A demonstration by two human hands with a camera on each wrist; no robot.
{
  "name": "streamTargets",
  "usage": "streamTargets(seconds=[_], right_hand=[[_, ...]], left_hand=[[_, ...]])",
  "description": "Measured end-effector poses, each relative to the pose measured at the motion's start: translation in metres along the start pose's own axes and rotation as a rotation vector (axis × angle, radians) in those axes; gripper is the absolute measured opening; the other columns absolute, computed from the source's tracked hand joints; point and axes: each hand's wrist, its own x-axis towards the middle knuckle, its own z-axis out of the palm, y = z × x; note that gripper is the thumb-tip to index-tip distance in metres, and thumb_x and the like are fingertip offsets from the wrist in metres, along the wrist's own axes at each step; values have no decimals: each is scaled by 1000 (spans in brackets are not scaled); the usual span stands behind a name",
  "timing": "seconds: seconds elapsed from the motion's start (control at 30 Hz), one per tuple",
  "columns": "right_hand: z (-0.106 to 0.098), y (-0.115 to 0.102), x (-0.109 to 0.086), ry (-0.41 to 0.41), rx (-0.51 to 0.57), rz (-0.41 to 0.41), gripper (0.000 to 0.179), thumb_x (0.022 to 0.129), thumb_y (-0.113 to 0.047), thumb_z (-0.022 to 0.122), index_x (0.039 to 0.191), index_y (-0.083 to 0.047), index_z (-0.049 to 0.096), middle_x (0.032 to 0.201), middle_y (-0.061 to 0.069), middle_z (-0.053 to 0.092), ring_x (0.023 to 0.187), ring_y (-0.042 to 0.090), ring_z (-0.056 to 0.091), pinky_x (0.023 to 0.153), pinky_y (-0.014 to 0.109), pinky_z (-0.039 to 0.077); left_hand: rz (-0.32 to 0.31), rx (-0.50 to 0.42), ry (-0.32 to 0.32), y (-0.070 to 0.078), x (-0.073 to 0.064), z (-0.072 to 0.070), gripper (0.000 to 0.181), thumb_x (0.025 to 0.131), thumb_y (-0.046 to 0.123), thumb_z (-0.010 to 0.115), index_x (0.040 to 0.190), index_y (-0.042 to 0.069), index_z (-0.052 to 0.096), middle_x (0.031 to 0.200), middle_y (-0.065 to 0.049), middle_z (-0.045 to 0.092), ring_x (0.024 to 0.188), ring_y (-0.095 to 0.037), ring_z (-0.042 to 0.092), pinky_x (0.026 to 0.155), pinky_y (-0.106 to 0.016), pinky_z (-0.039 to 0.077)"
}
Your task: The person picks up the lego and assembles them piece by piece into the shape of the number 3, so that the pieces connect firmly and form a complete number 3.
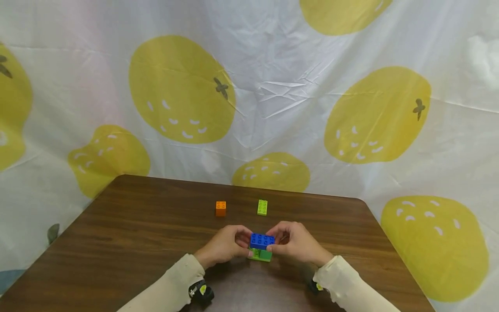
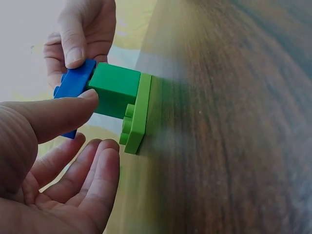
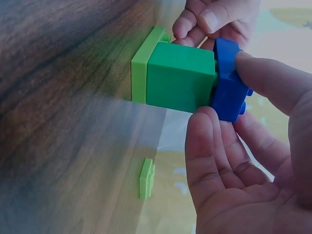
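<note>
Both my hands hold a blue toy brick (image 1: 262, 241) with two rows of studs, one at each end. My left hand (image 1: 226, 245) has its thumb on the near side of the brick and its fingers curled behind. On the other end, my right hand (image 1: 297, 243) pinches it between thumb and fingers. Directly under the blue brick is a green block (image 3: 180, 77), with a narrow gap showing between them in the right wrist view. That block stands on one end of a thin lime plate (image 2: 141, 114), whose bare studs show at the other end.
Farther back on the brown wooden table (image 1: 156, 216) stand an orange brick (image 1: 221, 209) and, to its right, a second lime plate (image 1: 262, 207). A white curtain (image 1: 273, 95) with yellow fruit prints hangs behind the table's far edge.
</note>
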Motion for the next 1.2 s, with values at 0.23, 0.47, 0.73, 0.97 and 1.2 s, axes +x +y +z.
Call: streamTargets(seconds=[0.23,0.47,0.73,0.97,1.2], right_hand=[[-1,0,1,-2,-16,-8,27,85,-21,90,109,-15,79,89,0,72,74,13,69,69,28,62],[-3,0,4,-23,-26,-30,25,85,-20,90,107,-14,79,88,1,72,74,12,69,71,28,62],[-3,0,6,-57,-31,-60,25,85,-20,90,105,-8,78,90,5,72,74,10,67,70,26,61],[-2,3,5,-63,-29,-45,25,85,-20,90,105,-11,79,89,3,71,73,10,67,69,27,61],[-2,5,4,-52,-35,-20,28,85,-22,90,107,-10,78,85,1,71,72,11,66,68,26,60]], left_hand=[[19,-3,16,0,0,2,42,84,11,90,120,4,71,106,-7,76,95,-18,71,85,-35,62],[37,-25,48,0,1,3,41,86,16,90,121,6,72,108,-8,77,96,-19,74,83,-35,62],[40,-50,61,-1,0,5,39,86,17,89,120,7,73,108,-8,78,97,-19,74,79,-31,61],[43,-38,62,-2,0,5,38,86,17,89,119,7,74,109,-8,78,97,-19,74,80,-30,61],[46,-39,69,-1,1,6,37,85,15,89,118,7,75,107,-9,78,96,-18,74,77,-27,59]])
